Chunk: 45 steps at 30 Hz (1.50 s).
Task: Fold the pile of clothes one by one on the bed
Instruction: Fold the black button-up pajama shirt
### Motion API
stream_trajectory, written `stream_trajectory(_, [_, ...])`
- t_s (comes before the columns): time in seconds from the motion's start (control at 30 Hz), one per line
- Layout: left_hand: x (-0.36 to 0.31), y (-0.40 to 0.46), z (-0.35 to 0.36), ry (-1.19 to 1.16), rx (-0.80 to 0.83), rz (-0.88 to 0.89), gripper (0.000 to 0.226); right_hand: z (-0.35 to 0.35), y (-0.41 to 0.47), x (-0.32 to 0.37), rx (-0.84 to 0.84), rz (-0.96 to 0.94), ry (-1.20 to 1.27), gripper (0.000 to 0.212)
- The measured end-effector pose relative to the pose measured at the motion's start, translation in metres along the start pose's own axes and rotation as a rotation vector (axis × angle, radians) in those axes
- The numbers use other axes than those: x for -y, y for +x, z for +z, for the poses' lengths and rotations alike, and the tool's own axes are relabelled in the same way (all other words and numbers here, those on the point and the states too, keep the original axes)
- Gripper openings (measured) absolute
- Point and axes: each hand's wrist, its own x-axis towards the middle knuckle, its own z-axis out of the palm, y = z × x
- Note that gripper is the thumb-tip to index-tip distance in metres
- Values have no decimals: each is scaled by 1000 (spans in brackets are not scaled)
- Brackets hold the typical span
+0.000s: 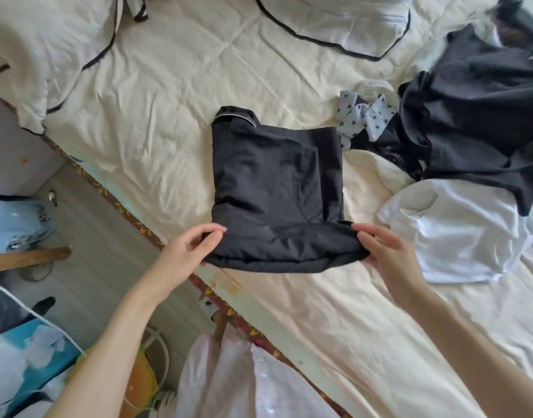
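Note:
A black garment (274, 182), folded into a rough rectangle with a grey-piped edge at its far end, lies in the middle of the cream bed sheet (174, 95). Its near edge is lifted off the sheet. My left hand (195, 248) pinches the near left corner. My right hand (382, 251) grips the near right corner, fingers curled round the fold. To the right lies the pile: dark clothes (470, 122), a grey piece with star print (364, 116) and a white garment (458, 233).
White bedding with black piping (334, 22) lies along the far side of the bed. The bed's patterned edge (132, 218) runs diagonally at the left, with floor, a wooden piece and bags below it. A pale pink cloth (229, 381) is at the bottom.

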Motion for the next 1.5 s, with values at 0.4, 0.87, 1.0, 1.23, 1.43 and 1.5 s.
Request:
stream_trajectory(0.4, [-68,129,-22,153,-446,140,17,19,107,83,163,-88,-142,19])
stream_trajectory(0.87, [-34,190,-23,-205,-314,-130,53,44,170,25,-18,14,-165,45])
stream_trajectory(1.0, [-29,185,-14,-327,-282,-136,22,49,170,28,78,96,0,40])
stream_trajectory(1.23, [-49,151,4,-259,-423,-1,7,65,137,36,-198,-32,-82,13])
stream_trajectory(1.43, [-53,84,11,-304,-410,-12,26,39,58,36,-233,-11,-54,7])
stream_trajectory(1.5, [-50,60,14,-293,-365,-32,31,25,25,30,-234,-9,-39,5])
